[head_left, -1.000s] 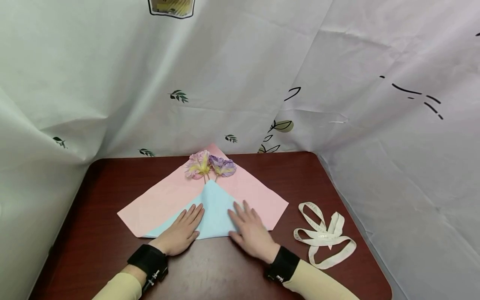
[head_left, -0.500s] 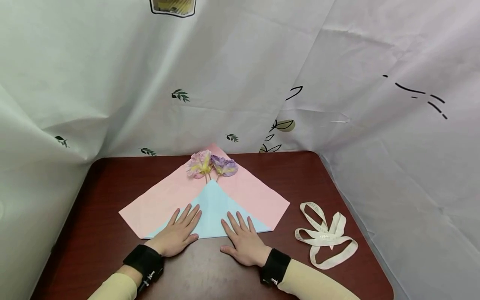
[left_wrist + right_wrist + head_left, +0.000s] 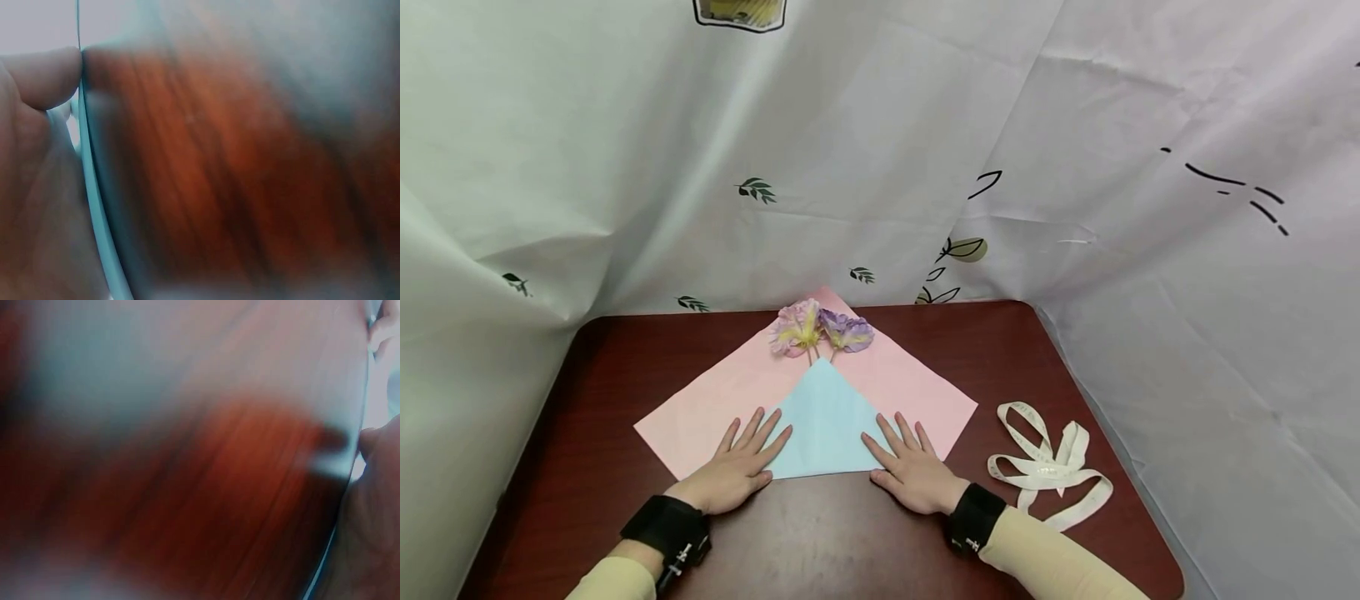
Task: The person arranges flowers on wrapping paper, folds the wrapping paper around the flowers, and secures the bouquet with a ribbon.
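A sheet of wrapping paper [image 3: 715, 408], pink on one side, lies on the table with its near corner folded up as a light blue triangle [image 3: 823, 421]. Two flowers, one pink and yellow [image 3: 797, 327] and one purple [image 3: 847, 332], lie on the pink side, their stems running under the blue flap's tip. Across the flap's left part my left hand [image 3: 726, 471] rests flat, fingers spread. My right hand [image 3: 917, 475] presses the right part the same way. Both thumbs are near the folded edge. The left wrist view shows the left hand [image 3: 37, 156] beside the paper's thin fold.
On the right side of the table [image 3: 820, 542] lies a loosely looped white ribbon [image 3: 1052, 475] with faint print, close to my right forearm. A white patterned cloth [image 3: 850, 150] hangs behind the table and along its sides.
My hands have slid apart along the flap, the left one leftward; the right one first came nearer me, then went right. More of the blue middle shows, and it looks flatter.
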Motion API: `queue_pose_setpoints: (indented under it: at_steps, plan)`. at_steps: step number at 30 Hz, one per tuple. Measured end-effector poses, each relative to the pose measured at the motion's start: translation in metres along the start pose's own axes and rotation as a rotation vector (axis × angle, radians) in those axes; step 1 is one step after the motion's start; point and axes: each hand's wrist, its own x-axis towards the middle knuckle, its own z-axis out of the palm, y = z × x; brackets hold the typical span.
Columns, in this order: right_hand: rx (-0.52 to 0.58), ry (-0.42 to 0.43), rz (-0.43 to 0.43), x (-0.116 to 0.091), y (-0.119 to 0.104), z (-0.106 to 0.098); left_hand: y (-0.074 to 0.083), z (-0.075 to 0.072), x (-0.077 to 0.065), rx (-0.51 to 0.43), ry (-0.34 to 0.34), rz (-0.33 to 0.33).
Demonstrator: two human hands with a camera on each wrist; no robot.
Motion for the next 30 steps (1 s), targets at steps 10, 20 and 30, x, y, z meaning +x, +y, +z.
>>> queue_pose_setpoints:
  at_steps: [10,20,30]
  plan:
    - [0.03,-0.016,-0.014,-0.001,0.008,-0.002,-0.017,-0.007,-0.009,-0.16,0.015,-0.022]
    - [0.075,0.008,-0.049,-0.002,0.01,-0.003,-0.037,-0.021,-0.025,-0.308,0.019,-0.021]
    - [0.128,-0.008,-0.068,-0.002,0.015,-0.006,-0.063,-0.036,-0.044,-0.347,0.042,-0.07]
